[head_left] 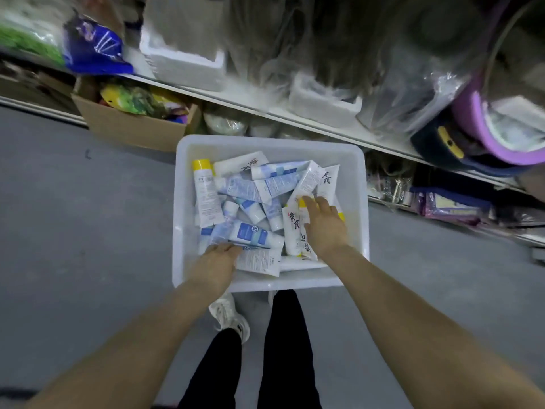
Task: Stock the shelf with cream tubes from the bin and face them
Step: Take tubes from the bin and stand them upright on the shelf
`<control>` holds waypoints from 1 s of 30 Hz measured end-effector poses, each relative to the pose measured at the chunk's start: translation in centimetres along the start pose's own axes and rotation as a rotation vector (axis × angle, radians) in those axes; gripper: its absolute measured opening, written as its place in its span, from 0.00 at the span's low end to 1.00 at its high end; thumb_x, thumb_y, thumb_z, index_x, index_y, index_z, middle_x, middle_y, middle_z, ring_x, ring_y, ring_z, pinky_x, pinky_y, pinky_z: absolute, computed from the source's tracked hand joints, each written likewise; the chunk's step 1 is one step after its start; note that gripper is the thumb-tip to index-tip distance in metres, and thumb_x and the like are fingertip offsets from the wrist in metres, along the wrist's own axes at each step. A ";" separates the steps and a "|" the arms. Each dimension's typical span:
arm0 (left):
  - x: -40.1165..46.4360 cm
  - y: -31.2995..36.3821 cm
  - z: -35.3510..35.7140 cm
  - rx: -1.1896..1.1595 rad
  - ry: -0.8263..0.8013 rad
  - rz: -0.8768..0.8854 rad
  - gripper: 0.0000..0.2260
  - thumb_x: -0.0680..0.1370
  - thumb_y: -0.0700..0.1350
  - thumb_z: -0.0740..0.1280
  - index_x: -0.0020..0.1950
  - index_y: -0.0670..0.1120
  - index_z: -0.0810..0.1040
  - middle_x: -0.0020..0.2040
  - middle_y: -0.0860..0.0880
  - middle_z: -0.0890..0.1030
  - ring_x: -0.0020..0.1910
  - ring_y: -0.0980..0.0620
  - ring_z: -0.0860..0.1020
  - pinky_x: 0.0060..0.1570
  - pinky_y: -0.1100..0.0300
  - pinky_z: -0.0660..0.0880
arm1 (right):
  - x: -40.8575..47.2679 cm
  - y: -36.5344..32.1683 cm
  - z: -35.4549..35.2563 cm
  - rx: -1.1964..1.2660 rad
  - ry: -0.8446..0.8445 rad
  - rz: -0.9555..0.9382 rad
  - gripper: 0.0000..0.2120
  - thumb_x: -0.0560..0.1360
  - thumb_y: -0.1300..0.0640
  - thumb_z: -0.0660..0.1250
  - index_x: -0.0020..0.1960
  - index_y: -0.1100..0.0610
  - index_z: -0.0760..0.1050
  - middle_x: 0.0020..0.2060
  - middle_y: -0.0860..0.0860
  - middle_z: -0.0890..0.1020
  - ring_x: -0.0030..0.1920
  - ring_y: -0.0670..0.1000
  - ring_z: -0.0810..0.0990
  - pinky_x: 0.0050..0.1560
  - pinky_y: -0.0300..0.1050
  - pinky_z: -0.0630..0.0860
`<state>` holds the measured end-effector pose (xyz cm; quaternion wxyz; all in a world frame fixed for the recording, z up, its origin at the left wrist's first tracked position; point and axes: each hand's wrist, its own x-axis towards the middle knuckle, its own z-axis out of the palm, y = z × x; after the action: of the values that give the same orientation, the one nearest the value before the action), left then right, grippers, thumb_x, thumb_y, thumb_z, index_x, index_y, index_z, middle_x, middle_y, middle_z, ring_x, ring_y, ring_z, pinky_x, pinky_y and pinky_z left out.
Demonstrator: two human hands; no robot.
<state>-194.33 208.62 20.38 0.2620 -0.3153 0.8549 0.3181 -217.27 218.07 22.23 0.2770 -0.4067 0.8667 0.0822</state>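
A white plastic bin (182,202) sits on the grey floor before me, filled with several cream tubes, white with blue or yellow caps. My left hand (216,262) reaches into the bin's near left corner, its fingers on a white tube (259,261) lying flat. My right hand (323,224) lies palm down over white tubes with yellow caps (293,228) at the bin's right side, fingers spread on them. Whether either hand grips a tube is hidden under the fingers. The shelf (265,110) runs across the top of the view.
The shelf holds white foam boxes (185,63), plastic-wrapped goods (398,93), a blue bag (94,48) and a purple ring-shaped item (483,137). A cardboard box (132,125) of colourful items stands on the floor left of the bin. My legs and white shoe (228,314) are just behind the bin.
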 end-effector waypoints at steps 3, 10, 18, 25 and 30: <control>1.3 -0.1 0.8 0.006 -0.053 0.018 0.24 0.77 0.37 0.59 0.73 0.49 0.65 0.71 0.49 0.68 0.69 0.45 0.66 0.67 0.53 0.67 | 1.8 -0.5 0.8 -0.037 -0.036 -0.025 0.29 0.77 0.62 0.62 0.75 0.51 0.58 0.72 0.56 0.59 0.67 0.58 0.64 0.60 0.52 0.71; 3.1 0.0 1.9 0.109 -0.115 -0.002 0.24 0.78 0.38 0.57 0.75 0.48 0.62 0.72 0.48 0.66 0.72 0.44 0.63 0.69 0.54 0.64 | 3.9 -0.1 1.3 -0.245 -0.021 -0.120 0.24 0.75 0.57 0.66 0.69 0.55 0.65 0.66 0.57 0.64 0.60 0.59 0.67 0.60 0.47 0.66; 1.0 0.8 -0.7 0.052 -0.145 -0.136 0.19 0.77 0.43 0.64 0.66 0.43 0.64 0.65 0.44 0.69 0.58 0.44 0.75 0.52 0.52 0.73 | 2.6 -0.8 -0.7 -0.219 -0.253 -0.060 0.21 0.77 0.57 0.65 0.67 0.61 0.65 0.63 0.59 0.70 0.61 0.61 0.70 0.57 0.51 0.71; -3.3 2.1 -5.9 -0.158 0.029 -0.180 0.21 0.76 0.52 0.68 0.64 0.45 0.67 0.61 0.44 0.74 0.57 0.43 0.76 0.52 0.53 0.73 | -2.7 -0.8 -7.1 -0.281 -0.232 0.069 0.19 0.78 0.60 0.61 0.68 0.60 0.62 0.60 0.56 0.77 0.60 0.59 0.76 0.49 0.47 0.71; -6.9 4.7 -13.2 -0.185 0.233 -0.138 0.19 0.72 0.52 0.72 0.59 0.48 0.72 0.55 0.47 0.75 0.55 0.45 0.76 0.44 0.57 0.68 | -6.6 -1.7 -15.9 -0.214 -0.251 0.070 0.09 0.79 0.61 0.57 0.57 0.61 0.71 0.60 0.58 0.77 0.60 0.58 0.77 0.52 0.45 0.71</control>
<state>-196.29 204.66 35.35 0.1521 -0.4310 0.8228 0.3379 -219.20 215.45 39.20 0.3352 -0.3898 0.8252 0.2340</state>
